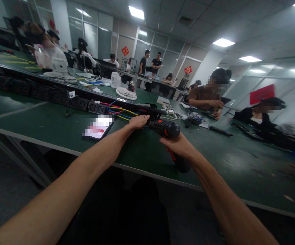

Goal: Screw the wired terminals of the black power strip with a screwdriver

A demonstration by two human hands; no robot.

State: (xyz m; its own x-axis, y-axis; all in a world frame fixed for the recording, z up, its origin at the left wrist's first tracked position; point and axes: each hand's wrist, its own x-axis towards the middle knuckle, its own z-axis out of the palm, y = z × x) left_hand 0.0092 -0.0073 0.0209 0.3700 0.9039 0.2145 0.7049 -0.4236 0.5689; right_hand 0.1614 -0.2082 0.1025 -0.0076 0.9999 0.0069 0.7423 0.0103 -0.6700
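Power drill: the black and orange power drill (166, 128) is above the green table (142, 156), right of the view's middle, its nose pointing left toward the wired end of the socket strip (81, 102); whether the tip touches anything is hidden.
Right hand: the fingers of the right hand (176, 144) are wrapped around the drill's handle, leaving no gap.
Left hand: the left hand (139, 121) is at the strip's wired end, just beside the drill's nose, thumb side up; its fingertips are hidden, so whether they pinch or merely rest on something cannot be made out.
Wires: red, blue and yellow wires (123, 112) run from the sockets toward the left hand.
Strip: the black row of sockets slants away to the left, with a tag marked 6 (72, 94) by it.
Phone: a lit phone (98, 127) is in front of the strip, left of the left hand, near the table's front edge.
Front edge: it slants down to the right, passing under both forearms; the drill's base appears just inside it.
Room to the right: green tabletop stretches from the drill's handle toward a black bar (220, 131).
Far side: a white cable (171, 113) lies beyond the drill, and a white fan part (126, 93) beyond the wires.
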